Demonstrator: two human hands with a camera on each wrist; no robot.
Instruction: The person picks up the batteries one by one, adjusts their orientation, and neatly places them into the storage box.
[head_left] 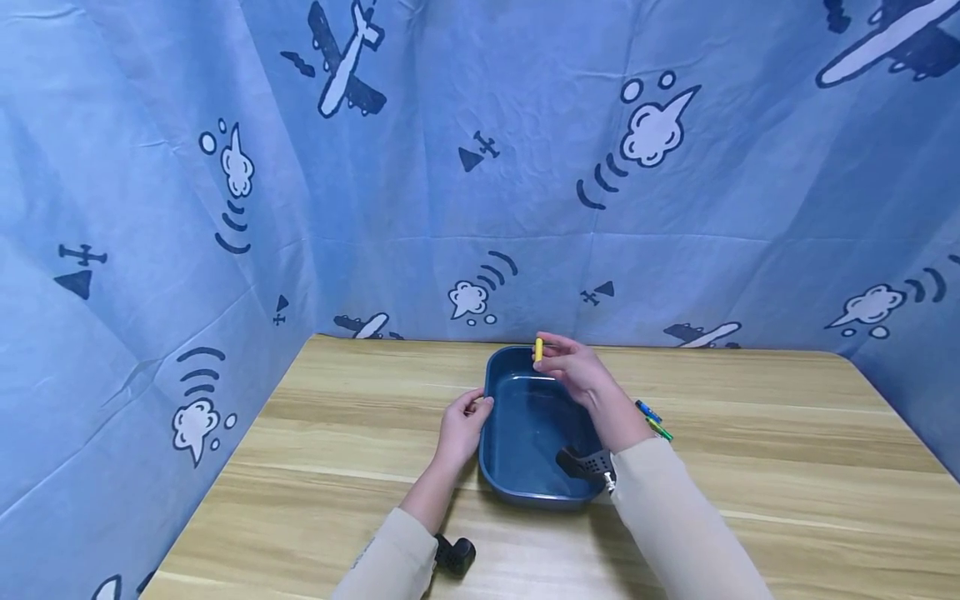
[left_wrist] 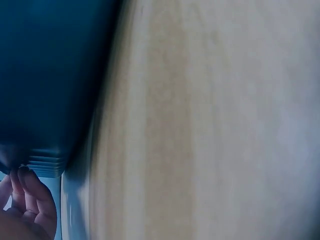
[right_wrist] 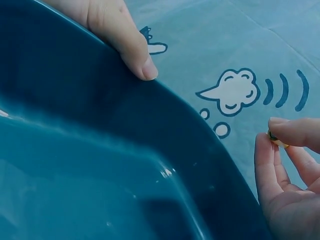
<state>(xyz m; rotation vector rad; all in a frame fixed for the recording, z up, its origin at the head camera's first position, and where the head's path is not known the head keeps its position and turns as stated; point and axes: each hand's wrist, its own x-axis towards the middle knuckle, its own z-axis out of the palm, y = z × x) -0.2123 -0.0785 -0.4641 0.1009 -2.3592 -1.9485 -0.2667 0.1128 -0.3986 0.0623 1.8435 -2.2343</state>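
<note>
A deep blue rectangular plastic bin [head_left: 528, 496] with rounded corners sits on the wooden table. My left hand [head_left: 461, 425] pinches the bin's left rim, thumb over the edge; in the left wrist view its fingers [left_wrist: 37, 195] curl at the outer wall. Over the bin's far right corner, my right hand [head_left: 573, 367] holds a short yellow stick [head_left: 538, 349] upright between thumb and fingertips. The right wrist view shows only the stick's round end [right_wrist: 276, 140], dark with a yellowish edge, the rest being hidden by the fingers.
A blue stick [head_left: 648, 411] and a green stick [head_left: 659, 429] lie on the wooden table [head_left: 787, 450] right of the bin, beside the right forearm. A blue cloth [head_left: 525, 208] printed with airplanes and clouds hangs behind the table and along its left side.
</note>
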